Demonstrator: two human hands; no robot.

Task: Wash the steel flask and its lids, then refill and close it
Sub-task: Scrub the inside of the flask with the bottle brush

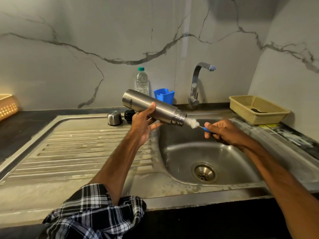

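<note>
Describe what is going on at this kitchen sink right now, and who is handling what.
A person is cleaning a cylindrical brushed-steel flask over the stainless-steel sink basin. The left hand grips the flask, tilted with its mouth down to the right. The right hand holds a blue-handled bottle brush, its white bristles at the flask's open mouth. The domed steel cup lid and black inner stopper stand on the draining board. No water runs from the chrome tap.
</note>
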